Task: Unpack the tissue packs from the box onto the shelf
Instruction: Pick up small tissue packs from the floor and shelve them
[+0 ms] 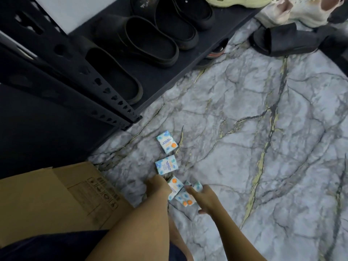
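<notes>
Small white-and-blue tissue packs with orange dots lie on the marble-patterned floor. One pack lies farthest from me and a second pack just nearer. My left hand grips a third pack. My right hand rests with straight fingers on a small cluster of packs beside it. The brown cardboard box sits at the lower left, its inside hidden. The black metal shelf runs along the upper left.
Several black slippers fill the low shelf board, with a pale green clog at its far end. Another black slipper and a crumpled light bag lie on the floor at upper right. Marble floor stretches to the right.
</notes>
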A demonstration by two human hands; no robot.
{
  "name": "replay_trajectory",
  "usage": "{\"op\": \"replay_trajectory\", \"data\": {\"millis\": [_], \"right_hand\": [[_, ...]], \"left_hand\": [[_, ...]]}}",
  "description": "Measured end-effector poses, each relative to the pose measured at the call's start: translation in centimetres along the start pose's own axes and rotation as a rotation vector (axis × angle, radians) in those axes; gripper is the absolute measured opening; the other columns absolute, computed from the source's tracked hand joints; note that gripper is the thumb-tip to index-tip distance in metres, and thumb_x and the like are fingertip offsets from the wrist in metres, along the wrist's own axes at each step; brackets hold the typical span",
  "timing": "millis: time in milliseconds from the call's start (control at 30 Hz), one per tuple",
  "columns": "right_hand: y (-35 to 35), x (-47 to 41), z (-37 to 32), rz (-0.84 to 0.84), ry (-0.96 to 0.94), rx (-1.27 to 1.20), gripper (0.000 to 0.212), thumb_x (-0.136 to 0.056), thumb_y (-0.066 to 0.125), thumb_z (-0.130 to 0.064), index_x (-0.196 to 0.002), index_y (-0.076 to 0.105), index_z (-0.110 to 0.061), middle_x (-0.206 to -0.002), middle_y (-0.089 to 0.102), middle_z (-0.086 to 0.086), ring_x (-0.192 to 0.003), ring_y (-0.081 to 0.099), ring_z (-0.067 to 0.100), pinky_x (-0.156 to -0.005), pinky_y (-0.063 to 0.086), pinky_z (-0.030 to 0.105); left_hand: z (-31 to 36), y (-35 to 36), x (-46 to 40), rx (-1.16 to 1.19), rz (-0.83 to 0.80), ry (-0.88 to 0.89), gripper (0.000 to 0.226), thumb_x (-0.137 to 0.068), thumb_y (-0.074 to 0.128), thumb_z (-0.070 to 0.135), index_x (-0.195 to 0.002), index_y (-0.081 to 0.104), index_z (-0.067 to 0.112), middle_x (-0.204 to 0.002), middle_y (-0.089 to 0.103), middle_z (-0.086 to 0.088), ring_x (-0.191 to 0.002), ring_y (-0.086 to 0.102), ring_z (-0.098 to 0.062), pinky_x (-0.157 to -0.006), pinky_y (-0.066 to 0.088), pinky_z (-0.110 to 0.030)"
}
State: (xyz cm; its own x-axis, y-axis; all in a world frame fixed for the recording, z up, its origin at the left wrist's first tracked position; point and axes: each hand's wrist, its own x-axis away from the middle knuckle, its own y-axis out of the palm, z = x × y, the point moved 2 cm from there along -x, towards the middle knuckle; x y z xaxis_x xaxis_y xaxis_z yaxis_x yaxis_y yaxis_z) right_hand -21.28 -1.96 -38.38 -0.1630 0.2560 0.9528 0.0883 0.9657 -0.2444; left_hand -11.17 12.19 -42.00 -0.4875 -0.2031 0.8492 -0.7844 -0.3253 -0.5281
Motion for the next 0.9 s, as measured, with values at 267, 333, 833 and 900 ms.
{"op": "replay_trajectory", "data": {"millis": [267,333,833,900], "right_hand": [[2.1,-0.5,0.4,0.180,-0.076,-0.202,0.056,-0.070,0.086,-0.035,-0.108,0.052,-0.010,-0.098,0.067,0.007,-0.079,0.071,0.020,-0.051,0.058,0.031],[1.9,-0.7,0.6,0.208,-0.087,-0.199,0.056,-0.066,0.088,-0.039,-0.104,0.055,-0.013,-0.094,0.070,0.005,-0.078,0.071,0.017,-0.057,0.058,0.032],[-5.6,6.2,-5.7,0.281,-0.350,-0.633,0.039,-0.075,0.085,-0.014,-0.099,0.058,-0.002,-0.083,0.072,0.015,-0.063,0.069,0.023,-0.051,0.051,0.029],[-6.4,8.5,-7.6,0.247,-0.410,-0.669,0.038,-0.076,0.084,-0.013,-0.101,0.058,-0.003,-0.087,0.073,0.016,-0.065,0.070,0.023,-0.052,0.051,0.028]], "left_hand": [[0.2,-0.2,0.6,-0.042,-0.092,-0.016,0.048,-0.082,0.077,0.020,-0.124,0.061,0.001,-0.125,0.066,-0.009,-0.113,0.064,-0.021,-0.090,0.053,-0.025],[0.3,-0.5,0.7,-0.040,-0.091,0.004,0.048,-0.082,0.077,0.021,-0.123,0.061,0.002,-0.125,0.066,-0.009,-0.113,0.065,-0.021,-0.091,0.053,-0.026],[4.6,-8.1,7.8,0.275,-0.146,0.275,0.037,-0.078,0.080,0.016,-0.109,0.068,0.001,-0.108,0.072,-0.012,-0.089,0.073,-0.025,-0.079,0.061,-0.038],[5.0,-10.5,9.7,0.313,-0.118,0.339,0.027,-0.081,0.077,0.013,-0.104,0.067,0.004,-0.104,0.070,-0.010,-0.088,0.072,-0.027,-0.079,0.060,-0.039]]}}
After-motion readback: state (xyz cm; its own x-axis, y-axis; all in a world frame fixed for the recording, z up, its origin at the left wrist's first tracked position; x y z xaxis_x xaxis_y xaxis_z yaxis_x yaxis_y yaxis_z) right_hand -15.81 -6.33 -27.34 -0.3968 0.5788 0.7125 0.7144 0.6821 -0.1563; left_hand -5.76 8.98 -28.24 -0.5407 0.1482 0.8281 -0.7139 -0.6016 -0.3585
